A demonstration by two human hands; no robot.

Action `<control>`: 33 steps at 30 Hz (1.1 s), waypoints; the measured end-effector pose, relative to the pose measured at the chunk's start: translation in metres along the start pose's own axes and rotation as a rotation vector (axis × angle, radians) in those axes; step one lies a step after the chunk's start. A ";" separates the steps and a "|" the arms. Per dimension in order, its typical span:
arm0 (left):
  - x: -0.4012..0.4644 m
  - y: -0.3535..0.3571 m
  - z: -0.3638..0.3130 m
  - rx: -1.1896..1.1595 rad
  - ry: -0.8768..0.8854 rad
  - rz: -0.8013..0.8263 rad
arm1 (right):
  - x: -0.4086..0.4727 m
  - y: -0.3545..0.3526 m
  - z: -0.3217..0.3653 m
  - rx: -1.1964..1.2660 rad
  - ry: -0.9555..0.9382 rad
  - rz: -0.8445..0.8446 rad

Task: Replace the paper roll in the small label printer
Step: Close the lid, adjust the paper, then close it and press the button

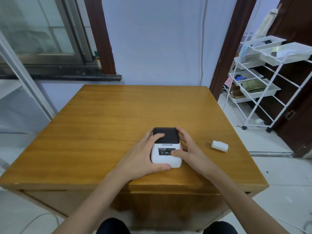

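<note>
The small label printer is white with a black lid and an orange side tab, and it stands near the front of the wooden table. Its lid is closed. My left hand grips the printer's left side, forefinger on the black lid, thumb along the front edge. Around the right side wraps my right hand, its thumb resting on the black control panel. To the right of the printer, apart from both hands, a white paper roll lies on the table.
A white wire shelf trolley with trays stands to the right of the table, beside a dark door frame. A window with a dark sill is at the back left. The table's front edge is near my knees.
</note>
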State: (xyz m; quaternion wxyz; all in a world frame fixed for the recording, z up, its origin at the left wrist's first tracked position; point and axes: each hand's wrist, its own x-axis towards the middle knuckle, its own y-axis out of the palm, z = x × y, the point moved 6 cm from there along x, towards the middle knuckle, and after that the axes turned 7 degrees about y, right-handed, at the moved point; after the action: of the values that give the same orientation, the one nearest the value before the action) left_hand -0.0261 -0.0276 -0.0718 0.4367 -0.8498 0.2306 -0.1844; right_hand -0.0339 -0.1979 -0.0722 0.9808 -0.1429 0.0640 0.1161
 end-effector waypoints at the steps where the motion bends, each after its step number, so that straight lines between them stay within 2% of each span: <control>1: 0.000 0.000 0.000 -0.002 0.003 -0.002 | 0.000 0.000 0.001 0.007 0.001 0.003; 12: 0.001 -0.002 -0.003 -0.010 -0.003 0.005 | 0.001 -0.001 0.003 0.012 -0.001 0.013; 22: 0.000 -0.003 0.000 -0.135 -0.037 -0.020 | -0.006 -0.009 0.003 0.048 -0.036 -0.147; 33: -0.001 -0.005 -0.002 -0.154 -0.052 -0.029 | -0.004 -0.010 -0.001 0.058 -0.012 -0.173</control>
State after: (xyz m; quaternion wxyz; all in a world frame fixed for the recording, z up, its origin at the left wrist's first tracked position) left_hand -0.0266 -0.0257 -0.0665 0.3734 -0.8885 0.2205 -0.1501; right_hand -0.0356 -0.2086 -0.0697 0.9913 -0.1188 0.0487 0.0300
